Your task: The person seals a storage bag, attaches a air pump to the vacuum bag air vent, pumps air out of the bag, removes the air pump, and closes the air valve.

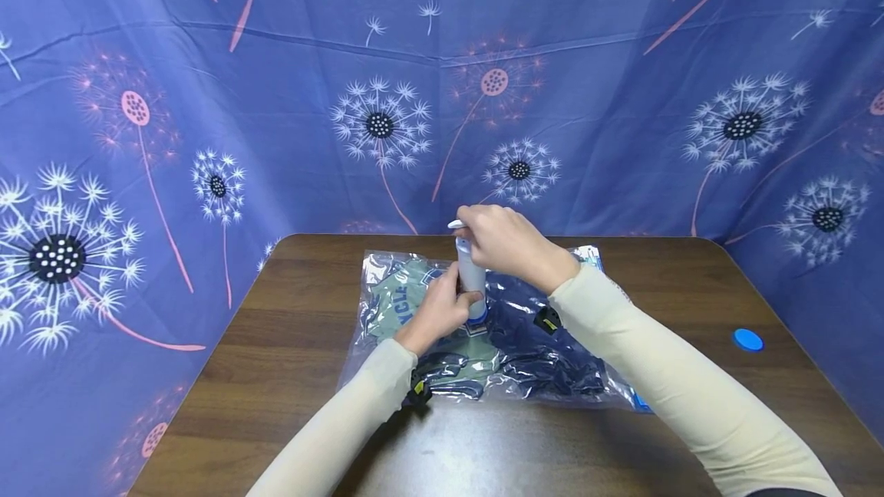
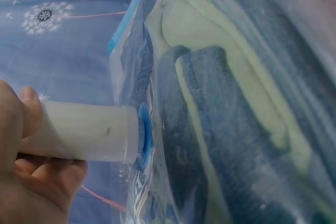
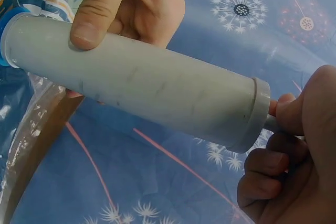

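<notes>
A white hand pump (image 1: 473, 273) stands nearly upright on a clear vacuum storage bag (image 1: 376, 259) of folded clothes. Its lower end meets the bag's blue valve (image 2: 145, 136). My left hand (image 1: 442, 305) grips the pump's barrel low down, its thumb across the front in the right wrist view. At the top, my right hand (image 1: 507, 240) holds the pump's handle (image 1: 456, 225), fingers curled around it; the right wrist view shows a short piece of rod (image 3: 273, 124) between barrel and hand. Green and dark blue clothes (image 2: 210, 103) lie inside the bag.
A round blue cap (image 1: 749, 340) lies on the wooden table (image 1: 276, 374) near its right edge. Behind the table hangs a blue cloth (image 1: 587, 98) printed with dandelions. Dark wrist camera mounts (image 1: 548, 320) sit under both wrists.
</notes>
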`<action>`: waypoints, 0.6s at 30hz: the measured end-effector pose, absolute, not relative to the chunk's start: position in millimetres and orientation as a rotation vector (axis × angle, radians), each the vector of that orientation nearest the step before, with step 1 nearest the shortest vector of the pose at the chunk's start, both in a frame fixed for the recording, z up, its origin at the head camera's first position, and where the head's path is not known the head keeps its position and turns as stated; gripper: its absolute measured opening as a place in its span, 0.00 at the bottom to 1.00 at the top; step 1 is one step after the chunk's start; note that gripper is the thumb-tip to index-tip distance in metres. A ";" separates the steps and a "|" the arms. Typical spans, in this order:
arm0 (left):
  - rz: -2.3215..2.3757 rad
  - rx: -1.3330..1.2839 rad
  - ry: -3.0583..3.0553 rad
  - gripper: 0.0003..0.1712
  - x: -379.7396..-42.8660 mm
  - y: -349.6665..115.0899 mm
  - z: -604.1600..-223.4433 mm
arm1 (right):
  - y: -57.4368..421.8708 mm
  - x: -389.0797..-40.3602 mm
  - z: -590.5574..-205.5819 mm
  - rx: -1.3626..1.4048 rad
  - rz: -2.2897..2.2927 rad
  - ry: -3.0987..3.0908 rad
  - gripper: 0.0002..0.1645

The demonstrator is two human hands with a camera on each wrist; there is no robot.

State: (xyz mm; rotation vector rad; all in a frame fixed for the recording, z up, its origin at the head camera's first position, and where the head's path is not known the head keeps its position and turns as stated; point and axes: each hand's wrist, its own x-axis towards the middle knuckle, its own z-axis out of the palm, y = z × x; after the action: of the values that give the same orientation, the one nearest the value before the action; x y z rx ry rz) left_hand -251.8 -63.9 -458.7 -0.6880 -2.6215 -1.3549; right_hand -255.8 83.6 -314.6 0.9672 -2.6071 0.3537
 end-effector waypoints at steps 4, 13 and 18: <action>-1.351 -0.686 -2.620 0.23 -252.4 -63.0 -459.3 | 85.3 -256.3 -314.5 0.967 0.393 -2.622 0.10; -1.337 -0.698 -2.609 0.24 -251.2 -63.1 -457.6 | 86.5 -257.7 -312.1 0.995 0.457 -2.644 0.18; -1.333 -0.696 -2.622 0.24 -250.0 -62.8 -457.2 | 87.0 -256.6 -312.7 0.991 0.475 -2.645 0.19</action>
State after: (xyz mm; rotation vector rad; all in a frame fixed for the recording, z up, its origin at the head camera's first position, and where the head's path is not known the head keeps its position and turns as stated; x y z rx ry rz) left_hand -250.0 -62.8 -457.2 -0.6965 -2.6224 -1.3328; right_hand -256.6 87.0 -312.7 0.9913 -2.6453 0.4751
